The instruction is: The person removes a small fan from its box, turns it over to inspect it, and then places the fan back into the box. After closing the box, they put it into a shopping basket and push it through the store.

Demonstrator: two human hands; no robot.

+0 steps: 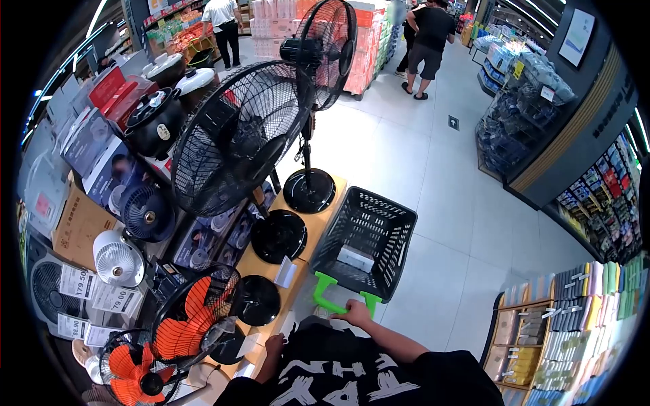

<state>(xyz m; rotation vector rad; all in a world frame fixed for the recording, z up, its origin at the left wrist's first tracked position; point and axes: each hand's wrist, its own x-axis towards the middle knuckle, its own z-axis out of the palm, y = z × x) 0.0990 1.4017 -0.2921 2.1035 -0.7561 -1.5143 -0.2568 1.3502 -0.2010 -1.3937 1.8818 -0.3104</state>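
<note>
My right hand (355, 313) is wrapped round the green handle (327, 296) of a dark shopping basket (342, 271). A small white box (355, 258) lies in the bottom of the basket. Down at my side, my left hand (274, 345) hangs near the edge of the wooden display platform (290, 298), its fingers mostly hidden. Black round fan bases (257, 301) stand on the platform beside it. A large black standing fan (237, 135) rises above the basket's left side, and fans with orange blades (186, 325) are at the lower left.
Boxed appliances, pots (156, 122) and small fans (118, 260) fill the left side. Shelves of folded towels (575, 291) stand at the lower right, with a rack of wrapped goods (514, 122) farther up. Two people (433, 34) stand ahead, another person (220, 20) at the upper left.
</note>
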